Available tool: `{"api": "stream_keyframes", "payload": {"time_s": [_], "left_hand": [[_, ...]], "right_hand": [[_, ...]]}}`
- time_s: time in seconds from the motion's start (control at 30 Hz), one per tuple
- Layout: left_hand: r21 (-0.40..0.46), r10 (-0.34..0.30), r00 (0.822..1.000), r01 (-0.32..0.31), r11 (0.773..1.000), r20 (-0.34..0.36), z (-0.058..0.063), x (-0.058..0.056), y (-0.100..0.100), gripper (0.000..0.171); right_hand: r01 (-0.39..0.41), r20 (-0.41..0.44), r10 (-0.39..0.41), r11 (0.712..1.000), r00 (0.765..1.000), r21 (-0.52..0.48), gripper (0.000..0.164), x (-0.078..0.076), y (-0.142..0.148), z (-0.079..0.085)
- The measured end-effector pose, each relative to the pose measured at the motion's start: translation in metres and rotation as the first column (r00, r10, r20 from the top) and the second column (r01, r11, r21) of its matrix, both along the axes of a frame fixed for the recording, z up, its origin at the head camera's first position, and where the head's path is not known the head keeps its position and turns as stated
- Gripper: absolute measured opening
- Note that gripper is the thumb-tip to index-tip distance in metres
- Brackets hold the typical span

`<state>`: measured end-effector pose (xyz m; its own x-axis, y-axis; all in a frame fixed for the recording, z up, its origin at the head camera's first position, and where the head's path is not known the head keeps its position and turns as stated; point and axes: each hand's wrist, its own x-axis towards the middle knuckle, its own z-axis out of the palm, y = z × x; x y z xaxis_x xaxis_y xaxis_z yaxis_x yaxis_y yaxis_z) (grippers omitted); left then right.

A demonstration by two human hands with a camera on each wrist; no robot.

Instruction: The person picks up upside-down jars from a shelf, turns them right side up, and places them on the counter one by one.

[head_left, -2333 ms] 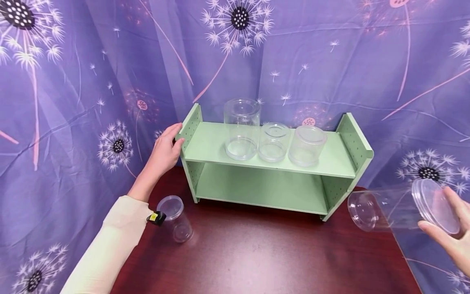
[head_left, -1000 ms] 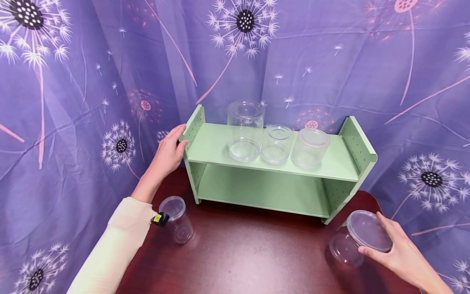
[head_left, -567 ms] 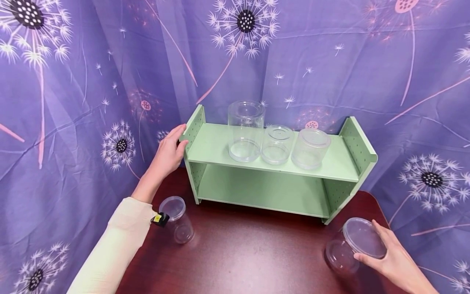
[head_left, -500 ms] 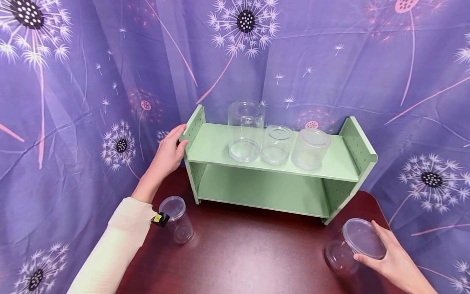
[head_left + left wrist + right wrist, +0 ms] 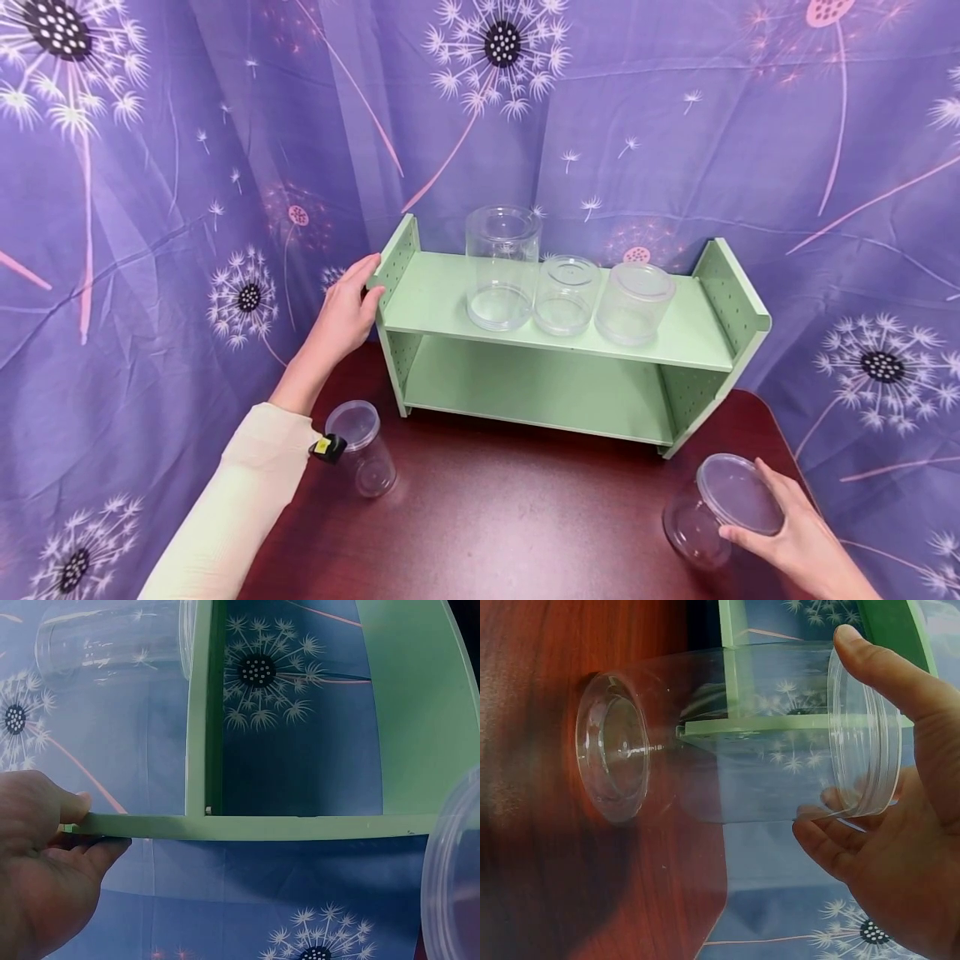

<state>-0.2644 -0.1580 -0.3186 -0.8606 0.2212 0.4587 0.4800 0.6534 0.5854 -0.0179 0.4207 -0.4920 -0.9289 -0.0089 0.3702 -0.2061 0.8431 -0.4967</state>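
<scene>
My left hand [image 5: 343, 312] grips the left side panel of a green two-tier shelf [image 5: 525, 392], thumb on one face and fingers on the other, as the left wrist view shows. At the table's right, my right hand [image 5: 795, 533] holds a tall clear plastic jar [image 5: 776, 735] around its lid [image 5: 738, 493]. The jar's base is at the tabletop or just over it; whether it touches I cannot tell. Three clear jars stand on the upper tier: a tall jar [image 5: 502, 267], a short jar [image 5: 566, 296] and another short jar [image 5: 635, 304].
A clear lidded jar [image 5: 363, 450] stands on the dark red table [image 5: 510, 517] beside my left wrist. The shelf's lower tier [image 5: 532, 387] lies behind the table's middle. A purple dandelion-print cloth [image 5: 637, 108] hangs behind and at both sides.
My right hand has brought the tall jar in from beyond the table's right edge and down to the tabletop, lately shifting it slightly nearer. The left hand keeps its grip on the shelf.
</scene>
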Motion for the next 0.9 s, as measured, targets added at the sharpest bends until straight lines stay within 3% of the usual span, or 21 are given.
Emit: {"api": "stream_keyframes", "payload": {"time_s": [0.67,0.9], "left_hand": [[0.013,0.008,1.0,-0.008,1.0,0.0,0.001,0.001,0.0,0.052],[0.023,0.005,1.0,-0.005,1.0,0.003,0.001,0.002,0.001,0.052]], "right_hand": [[-0.043,-0.043,0.041,0.998,0.998,-0.045,0.127,0.002,-0.001,-0.009],[0.025,0.017,-0.024,0.996,1.0,-0.081,0.109,0.0,0.004,0.015]]}}
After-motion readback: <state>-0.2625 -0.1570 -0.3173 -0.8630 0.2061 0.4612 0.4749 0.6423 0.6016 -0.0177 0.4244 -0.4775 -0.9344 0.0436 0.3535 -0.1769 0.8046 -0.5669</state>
